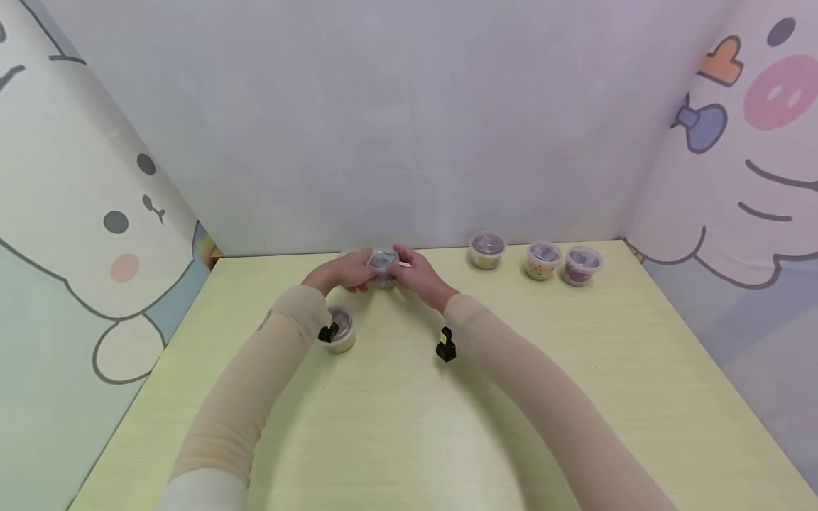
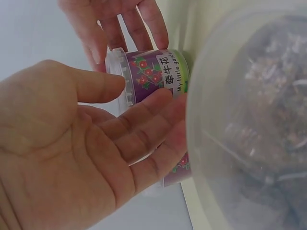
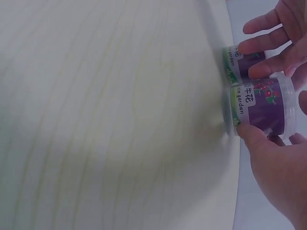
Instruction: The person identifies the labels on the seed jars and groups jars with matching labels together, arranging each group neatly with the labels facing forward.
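Observation:
At the table's back edge, a clear lidded plastic cup (image 1: pixel 383 260) stands between both hands. Its purple label (image 2: pixel 147 76) has red flowers and the words "My little garden". My right hand (image 1: pixel 422 276) grips this cup (image 3: pixel 263 108) from the right, thumb low on its side. On the other side my left hand (image 1: pixel 347 271) has its fingers extended, fingertips right at the cup and thumb by the lid. A second purple-labelled cup (image 3: pixel 244 62) stands close beside it, partly behind the left hand. Another lidded cup (image 1: pixel 344 332) stands under the left wrist.
Along the back of the pale wooden table (image 1: pixel 409 426), to the right, stand an orange-and-white cup (image 1: pixel 487 250), a cup with an orange pattern (image 1: pixel 542 261) and a purple one (image 1: pixel 581 266). A white wall (image 1: pixel 409 128) rises right behind the table.

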`<state>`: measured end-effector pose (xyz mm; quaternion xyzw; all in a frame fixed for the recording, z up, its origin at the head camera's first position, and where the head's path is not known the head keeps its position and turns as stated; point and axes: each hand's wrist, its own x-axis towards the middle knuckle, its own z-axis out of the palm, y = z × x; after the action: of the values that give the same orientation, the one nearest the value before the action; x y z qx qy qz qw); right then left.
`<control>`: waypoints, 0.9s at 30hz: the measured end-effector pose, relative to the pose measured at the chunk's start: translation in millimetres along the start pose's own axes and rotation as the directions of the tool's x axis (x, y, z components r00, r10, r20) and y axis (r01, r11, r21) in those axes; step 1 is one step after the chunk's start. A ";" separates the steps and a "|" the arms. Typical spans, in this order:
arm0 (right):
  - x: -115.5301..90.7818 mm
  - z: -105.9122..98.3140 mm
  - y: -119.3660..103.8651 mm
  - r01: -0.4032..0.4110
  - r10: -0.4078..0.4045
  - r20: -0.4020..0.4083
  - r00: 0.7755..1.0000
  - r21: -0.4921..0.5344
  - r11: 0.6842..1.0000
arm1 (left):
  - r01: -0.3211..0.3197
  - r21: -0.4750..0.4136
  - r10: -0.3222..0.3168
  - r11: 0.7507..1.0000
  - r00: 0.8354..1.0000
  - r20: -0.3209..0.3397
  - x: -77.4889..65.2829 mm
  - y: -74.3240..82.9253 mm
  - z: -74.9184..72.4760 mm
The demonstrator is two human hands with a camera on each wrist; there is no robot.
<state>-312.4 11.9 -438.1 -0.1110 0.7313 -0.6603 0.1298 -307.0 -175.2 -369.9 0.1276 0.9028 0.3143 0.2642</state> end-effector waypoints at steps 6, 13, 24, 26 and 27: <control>0.3 -1.3 3.3 0.008 -0.008 -0.010 1.000 -0.027 1.000 | 0.037 0.019 -0.038 0.999 0.999 0.017 2.7 2.6 2.0; 1.8 -2.5 5.4 -0.004 0.004 -0.017 1.000 0.002 1.000 | 0.043 0.042 -0.044 0.998 0.999 0.023 -0.1 7.6 2.9; -0.2 0.3 0.0 -0.035 0.035 -0.018 0.999 -0.020 0.999 | 0.056 0.095 -0.052 0.994 0.997 -0.052 4.7 9.7 9.4; -0.6 1.4 -1.6 -0.040 0.039 -0.023 0.999 -0.038 0.998 | 0.073 0.092 -0.069 0.993 0.996 -0.054 4.6 10.8 9.7; -0.9 1.9 -2.3 -0.042 0.041 -0.025 0.999 -0.045 0.998 | 0.081 0.086 -0.077 0.993 0.996 -0.053 4.5 11.2 9.7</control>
<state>-311.0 10.2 -436.0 -0.0908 0.7498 -0.6419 0.1322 -304.6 -159.9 -371.0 0.0953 0.9265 0.2665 0.2480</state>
